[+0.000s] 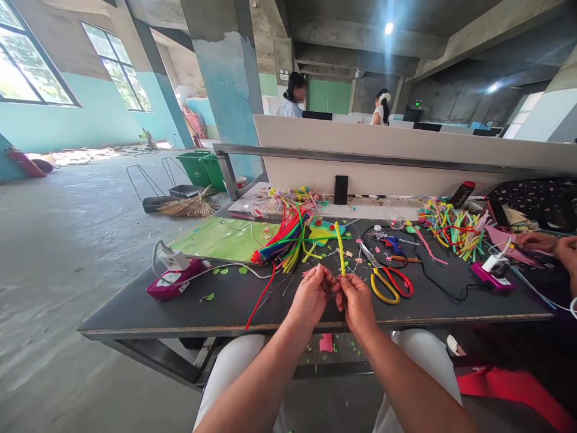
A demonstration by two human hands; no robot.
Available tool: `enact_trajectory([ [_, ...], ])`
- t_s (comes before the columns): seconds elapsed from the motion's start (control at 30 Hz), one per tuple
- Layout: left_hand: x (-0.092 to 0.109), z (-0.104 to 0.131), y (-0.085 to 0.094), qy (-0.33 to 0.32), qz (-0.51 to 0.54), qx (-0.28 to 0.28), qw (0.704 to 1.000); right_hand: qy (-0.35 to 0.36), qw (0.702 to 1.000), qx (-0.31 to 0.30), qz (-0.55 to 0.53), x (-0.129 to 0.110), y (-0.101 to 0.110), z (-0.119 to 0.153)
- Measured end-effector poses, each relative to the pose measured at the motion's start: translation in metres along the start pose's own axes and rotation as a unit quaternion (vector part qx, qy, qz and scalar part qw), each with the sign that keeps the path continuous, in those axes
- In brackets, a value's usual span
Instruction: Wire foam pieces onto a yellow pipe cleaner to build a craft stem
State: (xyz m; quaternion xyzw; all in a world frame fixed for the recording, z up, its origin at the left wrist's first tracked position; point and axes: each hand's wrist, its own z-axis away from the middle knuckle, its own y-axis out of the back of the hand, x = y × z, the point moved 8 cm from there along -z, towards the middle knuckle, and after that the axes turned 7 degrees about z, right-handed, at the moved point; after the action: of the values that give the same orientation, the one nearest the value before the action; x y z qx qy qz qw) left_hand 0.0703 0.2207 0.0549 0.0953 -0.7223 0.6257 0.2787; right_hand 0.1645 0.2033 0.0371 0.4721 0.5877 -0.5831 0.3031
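Observation:
Over the table's front edge, my right hand pinches the lower end of a yellow pipe cleaner, which points up and away from me. My left hand is closed right beside it, thumb and fingertips together; whatever they hold is too small to make out. Just right of my hands lie scissors with one red and one yellow handle. A bundle of red, blue, green and yellow pipe cleaners rests beyond my left hand, and a single red pipe cleaner hangs toward the edge.
A blue glue gun with a black cord lies behind the scissors. Purple power strips sit at both sides. At right are a heap of finished pipe-cleaner pieces and another person's hands. A phone leans against the partition.

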Motion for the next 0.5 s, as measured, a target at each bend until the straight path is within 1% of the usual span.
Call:
enact_trajectory([
  [0.27, -0.007, 0.001, 0.002, -0.013, -0.091, -0.002, 0.996, -0.005, 1.0, 0.005, 0.021, 0.006, 0.002, -0.001],
  [0.4, -0.012, 0.003, -0.002, -0.001, -0.102, -0.022, 0.995, -0.004, 1.0, 0.006, 0.014, 0.005, 0.001, -0.001],
  [0.5, -0.013, 0.003, -0.001, 0.002, -0.102, -0.018, 0.995, -0.002, 1.0, 0.0, 0.011, 0.004, 0.0, 0.0],
])
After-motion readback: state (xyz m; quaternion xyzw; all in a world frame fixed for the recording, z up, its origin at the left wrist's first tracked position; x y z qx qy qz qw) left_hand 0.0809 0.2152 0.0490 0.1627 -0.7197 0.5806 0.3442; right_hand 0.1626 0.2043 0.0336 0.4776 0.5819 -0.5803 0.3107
